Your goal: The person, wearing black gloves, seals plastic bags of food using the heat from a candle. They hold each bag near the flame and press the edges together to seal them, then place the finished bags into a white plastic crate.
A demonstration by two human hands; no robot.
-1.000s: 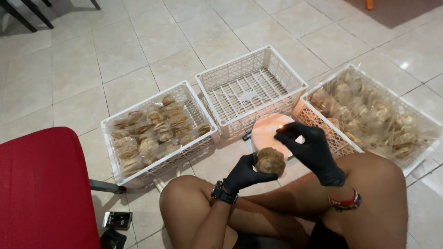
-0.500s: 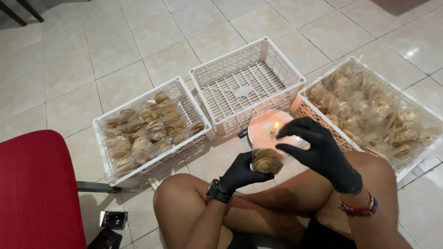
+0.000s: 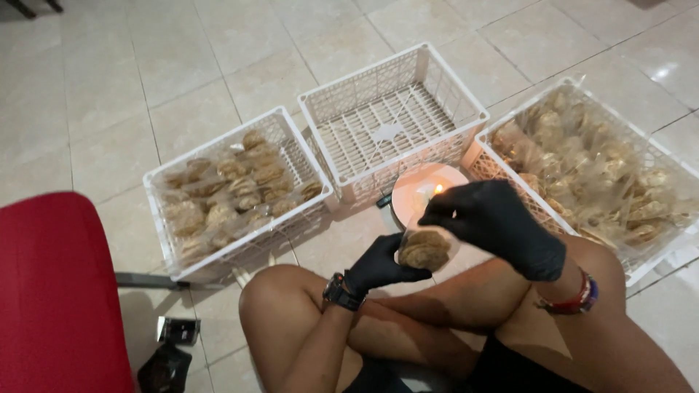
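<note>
A clear packet of brown snacks is held over the lap, just near of a lit candle on a pale dish. The packet is gripped from the left by the left hand, black-gloved, fingers curled shut around its lower edge. The right hand, also gloved, is held above and right of the packet, fingertips pinched together at the packet's top edge close to the flame; whether they are actually clamped on the plastic cannot be told. A dark watch is worn on the left wrist, a red band on the right.

Three white crates are set on the tiled floor beyond the knees. The left crate is filled with sealed packets. The middle crate, farther off, is seen with only its slatted bottom. The right crate is lined with plastic and heaped with loose snacks. A red seat is seen at near left, with a small dark object on the floor just beside it.
</note>
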